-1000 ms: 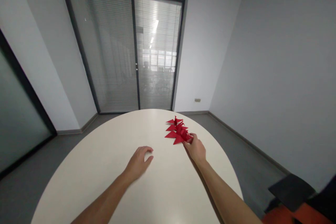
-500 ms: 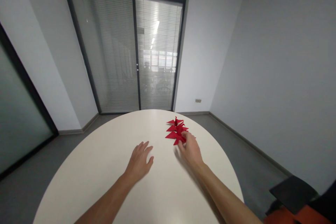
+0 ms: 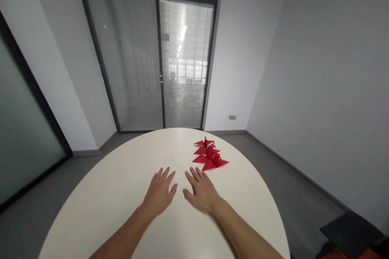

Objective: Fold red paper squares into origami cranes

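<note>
Several red folded paper cranes (image 3: 214, 160) stand close together in a row on the right half of the round white table (image 3: 121, 178). Their wings overlap, so single birds are hard to tell apart. My right hand (image 3: 200, 190) lies just in front of them, palm down, fingers spread and holding nothing. To its left, my left hand (image 3: 161, 191) rests palm down over the table, fingers apart and nothing in it. A narrow gap separates the two thumbs.
Beyond the table is a glass partition with blinds (image 3: 136, 68) in a dark frame. A grey wall (image 3: 328, 89) rises on the right, with a wall socket (image 3: 232, 117) low down. A black chair part (image 3: 349, 230) shows at the lower right.
My right hand has let go of the nearest paper crane, drawn back toward me and left, and spread its fingers. My left hand has barely moved.
</note>
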`<state>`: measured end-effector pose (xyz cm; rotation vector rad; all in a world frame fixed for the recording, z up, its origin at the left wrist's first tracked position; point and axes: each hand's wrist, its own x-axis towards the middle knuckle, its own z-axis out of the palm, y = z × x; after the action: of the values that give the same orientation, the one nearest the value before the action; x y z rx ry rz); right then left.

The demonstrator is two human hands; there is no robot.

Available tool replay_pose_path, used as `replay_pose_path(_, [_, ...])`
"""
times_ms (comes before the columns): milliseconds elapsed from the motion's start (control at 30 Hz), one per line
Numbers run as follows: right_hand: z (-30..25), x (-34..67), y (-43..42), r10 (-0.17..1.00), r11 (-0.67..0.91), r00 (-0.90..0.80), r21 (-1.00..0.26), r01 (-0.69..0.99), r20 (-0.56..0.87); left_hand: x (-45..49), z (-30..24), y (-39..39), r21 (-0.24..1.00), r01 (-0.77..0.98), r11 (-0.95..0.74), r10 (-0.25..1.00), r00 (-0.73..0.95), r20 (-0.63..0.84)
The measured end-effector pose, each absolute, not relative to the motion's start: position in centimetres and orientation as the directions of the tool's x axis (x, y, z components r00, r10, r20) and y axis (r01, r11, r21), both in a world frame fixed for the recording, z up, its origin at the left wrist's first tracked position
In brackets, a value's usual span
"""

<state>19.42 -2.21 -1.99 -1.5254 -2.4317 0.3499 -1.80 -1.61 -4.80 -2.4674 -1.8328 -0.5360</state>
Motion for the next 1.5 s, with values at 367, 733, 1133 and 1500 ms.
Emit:
replay_pose_path(367, [-1.9, 19.2, -2.2, 0.908, 0.413, -0.413, -0.346, 0.843, 0.077, -2.0, -4.8, -1.6, 0.182, 0.932, -0.313, 0.923, 0.253, 0.290])
replay_pose_path(733, [-2.3, 19.3, -2.2, 0.901, 0.433, -0.413, -0.343, 0.834, 0.133, -2.0, -4.8, -1.6, 0.230, 0.917, -0.325, 0.921, 0.251, 0.299])
replay_pose_path(1133, [0.1, 22.1, -0.2, 0.799, 0.320, 0.093, -0.551, 0.770, 0.594, -2.0, -4.5, -1.8, 0.186, 0.933, -0.308, 0.929, 0.252, 0.273])
replay_pose_path(1500, [-0.2, 27.9, 2.5, 0.767, -0.059, 0.473, -0.685, 0.726, 0.435, -1.9, -4.6, -1.4, 0.314, 0.866, -0.389, 0.889, 0.263, 0.374])
